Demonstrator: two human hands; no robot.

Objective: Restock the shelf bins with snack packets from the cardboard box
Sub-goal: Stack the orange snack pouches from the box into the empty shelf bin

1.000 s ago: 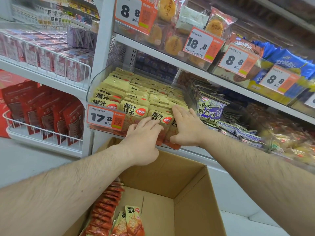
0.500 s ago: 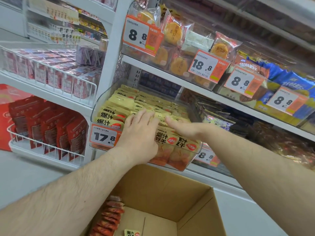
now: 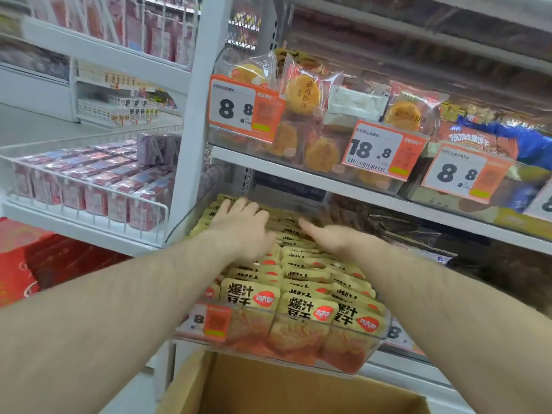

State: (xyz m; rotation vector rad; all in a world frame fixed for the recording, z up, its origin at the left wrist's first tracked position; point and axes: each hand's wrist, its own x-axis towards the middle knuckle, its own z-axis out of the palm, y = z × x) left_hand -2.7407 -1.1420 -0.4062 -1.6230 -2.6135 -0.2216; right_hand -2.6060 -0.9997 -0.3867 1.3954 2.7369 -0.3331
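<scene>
Both of the person's arms reach into the clear plastic shelf bin (image 3: 352, 348) on the lower shelf, which is packed with rows of yellow-topped snack packets (image 3: 301, 306) standing on edge. The left hand (image 3: 242, 222) lies flat, fingers straight and spread, palm down on the packets toward the back left of the bin. The right hand (image 3: 325, 231) is likewise flat with its fingers extended on the packets just to the right, holding nothing. An orange price tag (image 3: 215, 321) hangs on the bin's front left wall. Directly below the bin is the open cardboard box (image 3: 268, 389), its interior mostly out of view. On the shelf above, bins of wrapped round pastries (image 3: 301, 91) carry price tags reading 8.8 (image 3: 239, 107) and 18.8 (image 3: 382, 149).
</scene>
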